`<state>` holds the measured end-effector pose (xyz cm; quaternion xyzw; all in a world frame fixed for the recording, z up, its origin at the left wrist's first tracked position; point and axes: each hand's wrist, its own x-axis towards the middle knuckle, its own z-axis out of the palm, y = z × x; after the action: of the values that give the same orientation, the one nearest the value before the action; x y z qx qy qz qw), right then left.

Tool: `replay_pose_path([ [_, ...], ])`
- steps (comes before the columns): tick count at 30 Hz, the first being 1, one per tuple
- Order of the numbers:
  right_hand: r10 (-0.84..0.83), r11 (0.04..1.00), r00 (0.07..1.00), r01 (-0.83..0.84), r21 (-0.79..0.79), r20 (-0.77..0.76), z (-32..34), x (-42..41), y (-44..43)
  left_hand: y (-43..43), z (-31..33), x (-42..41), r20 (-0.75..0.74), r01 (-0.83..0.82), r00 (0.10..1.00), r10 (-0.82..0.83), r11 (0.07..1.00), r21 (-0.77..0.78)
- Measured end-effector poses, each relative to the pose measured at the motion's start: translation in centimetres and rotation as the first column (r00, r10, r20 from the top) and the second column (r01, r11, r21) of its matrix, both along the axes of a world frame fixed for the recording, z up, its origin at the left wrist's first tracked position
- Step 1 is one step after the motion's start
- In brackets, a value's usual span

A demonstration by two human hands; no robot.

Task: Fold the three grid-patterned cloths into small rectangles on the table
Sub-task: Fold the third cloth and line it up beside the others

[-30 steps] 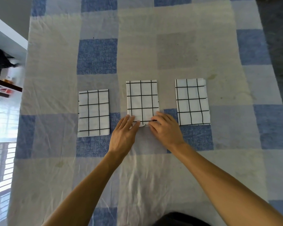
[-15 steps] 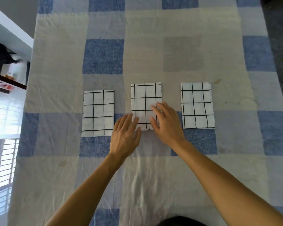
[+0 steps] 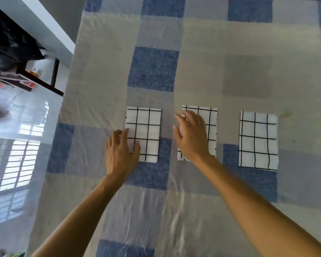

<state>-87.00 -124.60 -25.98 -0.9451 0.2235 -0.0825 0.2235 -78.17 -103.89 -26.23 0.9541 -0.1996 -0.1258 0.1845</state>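
Head view: the left grip [image 3: 121, 153], released, lay over the near corner of the left cloth [image 3: 148, 127]. The right grip [image 3: 192, 138], also released, covered the middle cloth [image 3: 210, 123], probably to flatten its folds, though blur hid contact. The right cloth [image 3: 258, 140] lay apart, right of that grip.

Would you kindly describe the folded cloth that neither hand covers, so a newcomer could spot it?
On the blue-and-cream checked tablecloth, three white folded cloths with black grid lines lie in a row. Take the right-end cloth, past the right hand. Unlike the left cloth and middle cloth, it has no hand over it.
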Motion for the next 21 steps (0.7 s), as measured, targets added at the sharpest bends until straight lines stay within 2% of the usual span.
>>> replay_pose_path([
  [4, 0.022, 0.998, 0.997, -0.018, 0.066, -0.07, 0.0, 4.9, 1.5, 3.1, -0.5, -0.4, 0.081, 0.35, 0.931, -0.357, 0.933, 0.086],
  [6, 0.013, 0.999, 0.992, -0.009, 0.031, -0.129, -0.4, 6.5, 1.9, 4.1, -1.0, -0.4, 0.102, 0.416, 0.899, -0.425, 0.904, 0.1],
  [12, -0.066, 0.997, 0.99, 0.062, -0.036, -0.127, -1.0, 8.0, 1.7, 3.9, -1.7, -0.3, 0.217, 0.438, 0.876, -0.431, 0.899, 0.019],
  [21, -0.047, 0.997, 0.985, 0.037, -0.067, -0.166, -1.2, 9.8, 0.8, 3.1, -1.8, 0.5, 0.148, 0.375, 0.917, -0.37, 0.927, -0.005],
])
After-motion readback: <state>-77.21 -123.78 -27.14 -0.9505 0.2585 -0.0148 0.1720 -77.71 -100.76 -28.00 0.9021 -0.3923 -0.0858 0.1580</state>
